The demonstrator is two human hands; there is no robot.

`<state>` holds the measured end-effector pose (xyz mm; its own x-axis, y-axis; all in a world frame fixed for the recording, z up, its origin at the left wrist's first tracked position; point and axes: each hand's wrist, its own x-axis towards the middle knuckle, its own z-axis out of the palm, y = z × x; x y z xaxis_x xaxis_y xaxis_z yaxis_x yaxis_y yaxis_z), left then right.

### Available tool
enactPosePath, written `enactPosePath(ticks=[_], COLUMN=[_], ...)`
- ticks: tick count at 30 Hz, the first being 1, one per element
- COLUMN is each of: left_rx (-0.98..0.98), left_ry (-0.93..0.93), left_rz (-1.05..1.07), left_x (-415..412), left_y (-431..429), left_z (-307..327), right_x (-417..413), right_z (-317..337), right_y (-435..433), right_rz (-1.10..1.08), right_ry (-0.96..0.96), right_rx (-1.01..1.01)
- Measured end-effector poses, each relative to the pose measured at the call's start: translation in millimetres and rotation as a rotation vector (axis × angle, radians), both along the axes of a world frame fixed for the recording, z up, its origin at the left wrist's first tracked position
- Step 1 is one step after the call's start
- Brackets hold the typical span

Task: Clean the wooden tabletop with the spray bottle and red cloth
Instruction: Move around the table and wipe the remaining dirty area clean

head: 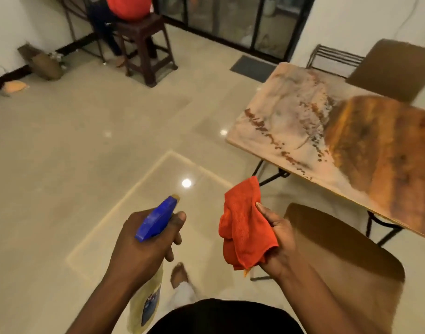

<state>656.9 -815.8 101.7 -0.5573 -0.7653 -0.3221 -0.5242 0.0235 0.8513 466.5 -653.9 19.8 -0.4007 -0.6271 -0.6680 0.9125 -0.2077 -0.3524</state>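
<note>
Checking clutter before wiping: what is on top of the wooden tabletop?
Nothing stands on the visible wooden tabletop: only a pale, streaky film on its left part and bare darker wood on the right. Its far right runs out of frame, so that part cannot be checked.

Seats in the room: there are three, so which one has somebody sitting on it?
The dark stool at the far left wall; a person in red sits on it. The two brown chairs beside the wooden table are unoccupied.
</note>
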Motion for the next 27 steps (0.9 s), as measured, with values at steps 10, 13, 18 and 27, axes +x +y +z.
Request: enactPosePath(ticks=[10, 13, 18, 27], left_rx=[-0.036, -0.052, -0.047, -0.03], left_ry=[-0.082, -0.114, -0.184, -0.234], left_rz=[-0.629, -0.769, -0.923, -1.073], left_x=[-195, -260, -360, -500], left_y=[-73, -71, -62, -43], left_z=[-16, -32, -51, -79], right_x=[-88, -138, -255, -405], right_z=[-36, -47, -87, -197], right_y=[40, 77, 163, 295], right_rz=[-0.596, -0.754, -0.86, -0.204], right_ry=[0.066, 0.115, 0.25, 0.531], right_rx=[0.205, 0.286, 0.684, 1.618])
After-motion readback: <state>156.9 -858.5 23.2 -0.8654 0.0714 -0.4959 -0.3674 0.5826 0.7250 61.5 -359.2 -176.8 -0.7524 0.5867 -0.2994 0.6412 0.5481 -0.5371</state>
